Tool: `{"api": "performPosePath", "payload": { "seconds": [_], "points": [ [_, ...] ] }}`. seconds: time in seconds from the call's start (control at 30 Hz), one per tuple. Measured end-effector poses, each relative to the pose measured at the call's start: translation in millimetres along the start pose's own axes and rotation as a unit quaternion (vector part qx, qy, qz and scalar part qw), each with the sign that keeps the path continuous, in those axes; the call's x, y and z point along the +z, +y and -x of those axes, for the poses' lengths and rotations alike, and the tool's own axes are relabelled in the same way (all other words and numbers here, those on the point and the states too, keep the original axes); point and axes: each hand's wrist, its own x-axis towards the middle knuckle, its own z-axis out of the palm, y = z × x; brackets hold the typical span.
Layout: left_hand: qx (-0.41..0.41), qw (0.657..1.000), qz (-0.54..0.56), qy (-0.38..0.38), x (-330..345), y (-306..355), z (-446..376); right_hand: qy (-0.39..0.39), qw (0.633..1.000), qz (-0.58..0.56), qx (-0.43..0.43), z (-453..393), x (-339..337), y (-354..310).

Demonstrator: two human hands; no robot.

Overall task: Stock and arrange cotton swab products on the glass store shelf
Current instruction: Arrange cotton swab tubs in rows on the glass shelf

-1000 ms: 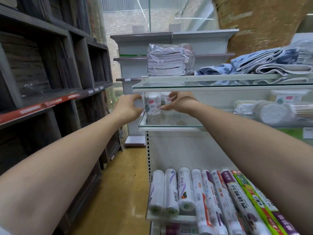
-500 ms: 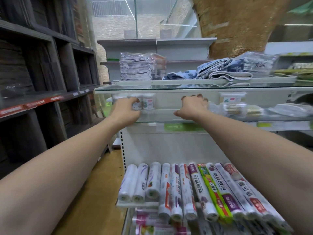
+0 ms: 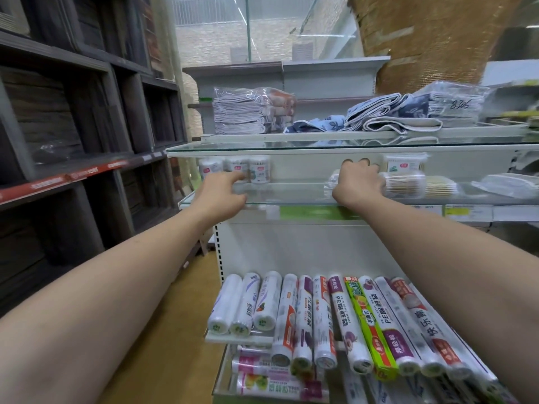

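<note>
Cotton swab tubs, white, cylindrical, three (image 3: 236,170), upright on glass shelf (image 3: 291,196) at 11 o'clock. Left hand (image 3: 221,193) just before them, fingers loosely extended, holding nothing. Right hand (image 3: 357,182) at 1 o'clock, curled over clear swab pack (image 3: 404,185).

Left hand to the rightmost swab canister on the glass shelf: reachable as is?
Probably yes. The left hand is open at the shelf edge, just in front of the row of swab canisters; the rightmost canister stands beside its fingertips with nothing between.
</note>
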Motion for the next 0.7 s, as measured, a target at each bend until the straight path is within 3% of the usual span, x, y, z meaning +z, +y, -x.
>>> {"api": "performPosePath", "payload": {
  "seconds": [0.17, 0.43, 0.7],
  "points": [
    [-0.007, 1.0, -0.002, -0.001, -9, -23, -8, -0.013, 0.987, -0.158, -0.01, -1, 9, -34],
    [-0.007, 0.999, -0.015, 0.033, -18, -67, -16, -0.056, 0.924, -0.377, -0.036, 2, 33, -102],
    [-0.021, 0.998, -0.018, 0.055, -25, -108, -26, -0.125, 0.864, -0.488, 0.006, -14, 39, -140]
  ]
}}
